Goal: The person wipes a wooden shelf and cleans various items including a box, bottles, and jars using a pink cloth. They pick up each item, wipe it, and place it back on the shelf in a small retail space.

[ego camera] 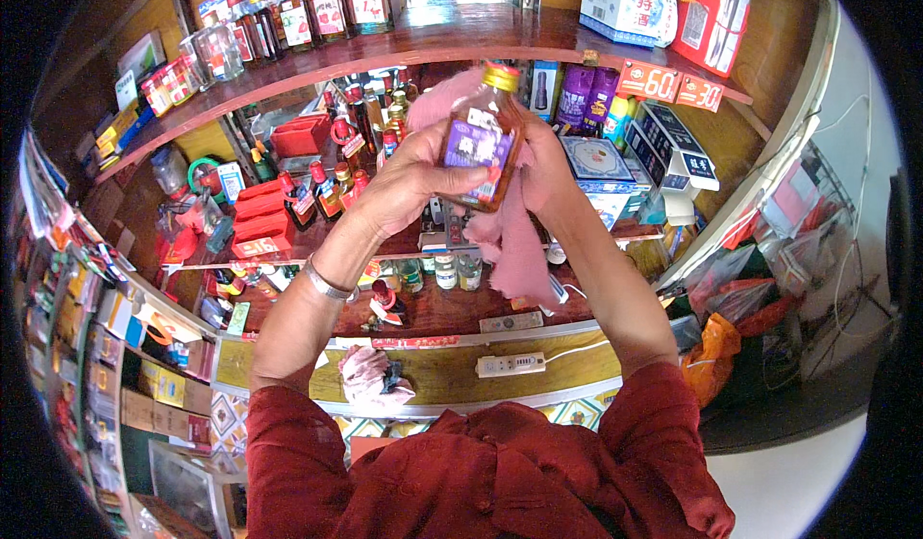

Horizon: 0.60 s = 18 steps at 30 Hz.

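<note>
My left hand (414,185) grips a flat glass bottle (497,117) of amber liquid, its thumb across the purple label. The bottle has a gold cap and tilts slightly, held up in front of the shelves. Against its right side and back, my right hand (544,153) holds a pink cloth (515,250). One end of the cloth shows above and behind the bottle, while the other hangs below my hands. The right fingers are mostly hidden behind the bottle and cloth.
Several similar bottles (332,2) line the upper shelf (461,30). More bottles (317,189) and red plastic trays (261,218) fill the middle shelf. A power strip (510,366) and a crumpled pale cloth (375,377) lie on the lower ledge. Boxes (595,157) sit at right.
</note>
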Each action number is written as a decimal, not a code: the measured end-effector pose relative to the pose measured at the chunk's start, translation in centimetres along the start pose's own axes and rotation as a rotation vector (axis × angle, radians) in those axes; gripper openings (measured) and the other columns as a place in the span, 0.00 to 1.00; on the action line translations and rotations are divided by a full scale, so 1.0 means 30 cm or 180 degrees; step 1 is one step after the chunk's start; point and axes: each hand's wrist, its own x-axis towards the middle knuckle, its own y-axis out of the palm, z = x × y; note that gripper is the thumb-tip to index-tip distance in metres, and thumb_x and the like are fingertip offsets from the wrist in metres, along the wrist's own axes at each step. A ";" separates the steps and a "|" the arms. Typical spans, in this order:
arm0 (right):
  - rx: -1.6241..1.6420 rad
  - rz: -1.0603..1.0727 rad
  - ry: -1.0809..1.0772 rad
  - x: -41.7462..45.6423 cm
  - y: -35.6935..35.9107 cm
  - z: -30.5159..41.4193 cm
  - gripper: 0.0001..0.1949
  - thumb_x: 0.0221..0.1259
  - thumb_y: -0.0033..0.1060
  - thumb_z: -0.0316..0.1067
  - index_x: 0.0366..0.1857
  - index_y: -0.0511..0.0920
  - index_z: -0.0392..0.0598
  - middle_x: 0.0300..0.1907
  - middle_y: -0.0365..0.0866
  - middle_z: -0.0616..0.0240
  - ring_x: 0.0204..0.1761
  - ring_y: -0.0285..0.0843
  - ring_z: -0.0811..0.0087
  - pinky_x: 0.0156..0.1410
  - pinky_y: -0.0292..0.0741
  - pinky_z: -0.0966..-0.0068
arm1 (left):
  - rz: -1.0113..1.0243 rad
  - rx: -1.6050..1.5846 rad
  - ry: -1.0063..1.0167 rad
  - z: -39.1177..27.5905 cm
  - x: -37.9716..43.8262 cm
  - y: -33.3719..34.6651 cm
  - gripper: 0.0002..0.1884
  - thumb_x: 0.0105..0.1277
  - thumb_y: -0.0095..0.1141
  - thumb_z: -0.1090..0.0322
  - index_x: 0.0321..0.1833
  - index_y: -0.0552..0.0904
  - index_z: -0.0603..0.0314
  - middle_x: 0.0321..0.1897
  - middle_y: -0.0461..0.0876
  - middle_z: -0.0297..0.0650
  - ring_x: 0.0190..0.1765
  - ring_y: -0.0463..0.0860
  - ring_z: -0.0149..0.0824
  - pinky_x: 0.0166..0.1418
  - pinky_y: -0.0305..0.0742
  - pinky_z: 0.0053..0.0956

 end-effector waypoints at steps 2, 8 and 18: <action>0.0560 0.0142 -0.0181 -0.005 -0.048 -0.008 0.20 0.70 0.46 0.42 0.61 0.72 0.44 0.58 0.77 0.60 0.57 0.76 0.69 0.63 0.73 0.68 | -0.0429 -0.0087 0.0215 -0.009 0.011 0.020 0.26 0.62 0.66 0.69 0.62 0.72 0.61 0.46 0.82 0.34 0.47 0.81 0.27 0.55 0.75 0.23; -0.1590 -0.0317 -0.1297 -0.052 0.009 -0.070 0.23 0.70 0.52 0.40 0.64 0.67 0.40 0.53 0.77 0.67 0.53 0.73 0.77 0.58 0.72 0.76 | -0.1273 -0.0445 0.0572 0.019 0.047 0.040 0.27 0.70 0.54 0.66 0.70 0.63 0.61 0.58 0.75 0.39 0.58 0.74 0.31 0.64 0.66 0.29; -0.1532 -0.0852 -0.1870 0.005 -0.021 -0.085 0.12 0.70 0.54 0.40 0.47 0.76 0.43 0.39 0.79 0.71 0.40 0.72 0.85 0.42 0.72 0.82 | -0.1360 -0.0432 0.0765 0.000 0.060 0.104 0.19 0.71 0.54 0.69 0.63 0.72 0.63 0.51 0.80 0.36 0.50 0.77 0.26 0.59 0.70 0.25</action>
